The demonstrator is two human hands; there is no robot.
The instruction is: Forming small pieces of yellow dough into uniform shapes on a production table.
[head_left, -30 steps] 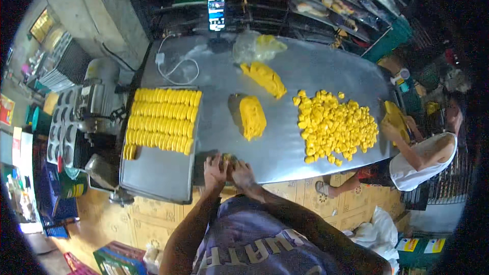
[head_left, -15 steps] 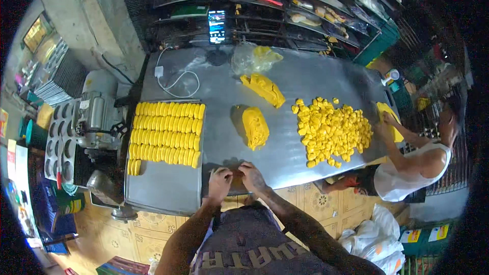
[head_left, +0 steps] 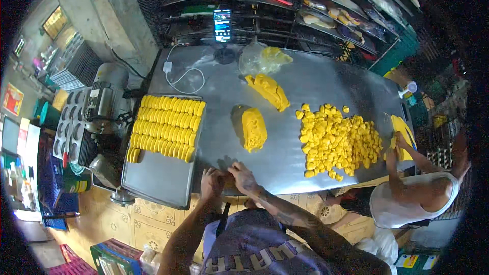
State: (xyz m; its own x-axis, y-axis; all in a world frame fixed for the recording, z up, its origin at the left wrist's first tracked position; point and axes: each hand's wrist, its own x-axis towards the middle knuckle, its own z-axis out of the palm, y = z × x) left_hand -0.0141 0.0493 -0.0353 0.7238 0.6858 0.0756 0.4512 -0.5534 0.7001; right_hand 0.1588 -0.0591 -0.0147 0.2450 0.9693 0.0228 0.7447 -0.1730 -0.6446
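My left hand (head_left: 212, 183) and my right hand (head_left: 242, 177) are close together at the near edge of the metal table (head_left: 277, 165). Both have curled fingers; whatever they pinch, if anything, is hidden or too small to make out. Ahead of them lies a thick yellow dough log (head_left: 254, 130) with a ragged near end. A second, rougher dough piece (head_left: 268, 91) rests behind it, set at a slant. To the left, a metal tray (head_left: 159, 178) carries rows of slim yellow dough fingers (head_left: 165, 126). Many small cut dough lumps (head_left: 338, 140) are heaped on the right.
A co-worker (head_left: 415, 198) handles flat yellow dough (head_left: 402, 135) at the table's right end. At the back stand a lit phone (head_left: 222, 25), a white cable (head_left: 196, 90) and a plastic bag (head_left: 262, 60). A motorised machine (head_left: 104, 99) stands left, beyond it muffin pans (head_left: 71, 122).
The view has shifted and tilted slightly. My hands stay close together at the table edge, fingers still curled. The co-worker's hands have moved over the flat dough.
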